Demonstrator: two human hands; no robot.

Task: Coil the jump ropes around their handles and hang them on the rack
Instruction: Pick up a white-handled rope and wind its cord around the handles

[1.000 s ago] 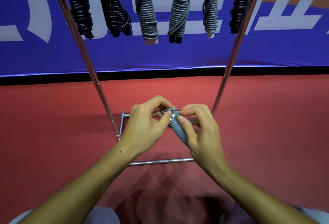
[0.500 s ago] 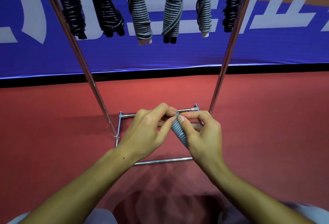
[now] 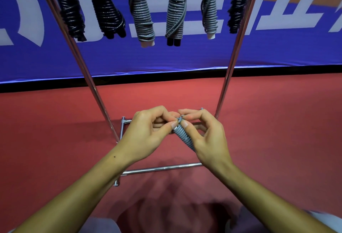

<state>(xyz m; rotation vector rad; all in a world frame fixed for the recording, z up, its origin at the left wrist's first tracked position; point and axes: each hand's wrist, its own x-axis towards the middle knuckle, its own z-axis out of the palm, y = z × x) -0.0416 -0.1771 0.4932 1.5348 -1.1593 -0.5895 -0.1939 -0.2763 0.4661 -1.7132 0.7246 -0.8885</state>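
Both my hands work the same grey jump rope bundle (image 3: pixel 183 136), held low over the red floor (image 3: pixel 55 140), in front of the rack's base bars (image 3: pixel 161 169). My left hand (image 3: pixel 148 133) has its fingers curled, thumb and forefinger pinching the top of the coil; my right hand (image 3: pixel 205 136) pinches the same end from the other side, with the wound body of the bundle running down under its palm. Judgement: I am at the tuck-in, securing the rope's last turn or loop at the tip. To do this well I should keep the turns tight with the right thumb while the left draws the end through, leaving a loop large enough to hook on the rail; slack here would let the upper turns spring loose. I cannot tell from this angle whether a loop is already formed. Above, six coiled ropes hang from the rack: black bundles (image 3: pixel 72 10) at left and far right, grey ones (image 3: pixel 142 16) in the middle. Chrome uprights (image 3: pixel 231 53) slope to the floor. Behind stands a blue banner (image 3: pixel 185 57) with white lettering and an orange band.
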